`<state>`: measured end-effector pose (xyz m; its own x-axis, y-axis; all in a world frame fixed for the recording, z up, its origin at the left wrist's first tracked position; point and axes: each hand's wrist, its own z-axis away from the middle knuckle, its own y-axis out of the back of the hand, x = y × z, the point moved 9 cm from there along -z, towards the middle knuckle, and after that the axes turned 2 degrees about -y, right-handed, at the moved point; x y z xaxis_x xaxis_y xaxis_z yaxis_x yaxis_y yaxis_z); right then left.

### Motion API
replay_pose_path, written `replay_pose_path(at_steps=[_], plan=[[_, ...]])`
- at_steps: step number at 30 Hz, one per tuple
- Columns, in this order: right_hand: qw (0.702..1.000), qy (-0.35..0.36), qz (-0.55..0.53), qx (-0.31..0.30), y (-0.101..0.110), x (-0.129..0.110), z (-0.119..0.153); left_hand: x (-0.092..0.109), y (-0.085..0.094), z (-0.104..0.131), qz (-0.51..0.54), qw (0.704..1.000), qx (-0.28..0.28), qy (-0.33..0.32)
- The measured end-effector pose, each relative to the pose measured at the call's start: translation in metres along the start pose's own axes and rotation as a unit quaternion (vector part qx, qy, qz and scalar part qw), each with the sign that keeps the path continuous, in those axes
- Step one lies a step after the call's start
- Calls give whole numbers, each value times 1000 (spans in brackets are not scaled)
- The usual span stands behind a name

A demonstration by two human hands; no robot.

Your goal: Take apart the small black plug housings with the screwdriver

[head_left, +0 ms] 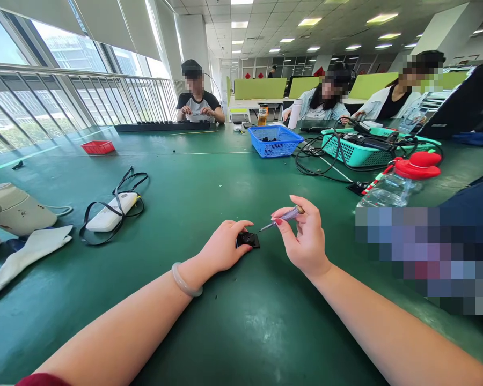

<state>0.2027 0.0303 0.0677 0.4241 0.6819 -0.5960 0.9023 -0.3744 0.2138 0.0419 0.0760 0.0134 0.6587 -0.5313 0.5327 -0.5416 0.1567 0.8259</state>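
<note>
A small black part (249, 239) lies on the green table (209, 343), and my left hand (225, 244) grips it from the left between thumb and fingers. Just to its right, my right hand (304, 236) holds a slim screwdriver (287, 215) with a purplish handle. The screwdriver slants down to the left, its tip close to the black part's right upper edge. Whether the tip touches the part I cannot tell.
Left: a white device (111, 213) with a black strap, a beige bag (18, 209), a red tray (98, 147). Ahead: a blue basket (276, 143). Right: a teal basket (352, 153) with cables and a red-lidded bottle (394, 187). Several people sit beyond.
</note>
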Motion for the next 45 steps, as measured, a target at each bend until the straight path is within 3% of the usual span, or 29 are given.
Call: replay_pose_path(at_steps=[8, 23, 26, 35, 45], plan=[[999, 17, -20, -19, -6, -4, 3, -3, -1, -2, 7, 1000, -8, 10], [997, -45, -16, -53, -11, 8, 3, -1, -1, -2, 6, 1000, -7, 2], [995, -77, -9, -59, -10, 14, 1, -2, 0, -1, -4, 1000, 3, 11], [964, -260, -46, -23, -3, 58, 1, -5, 5, -1, -64, 997, 32, 20], [957, -281, -69, 1, 0, 75, 1, -5, 4, -2, -44, 999, 28, 9]])
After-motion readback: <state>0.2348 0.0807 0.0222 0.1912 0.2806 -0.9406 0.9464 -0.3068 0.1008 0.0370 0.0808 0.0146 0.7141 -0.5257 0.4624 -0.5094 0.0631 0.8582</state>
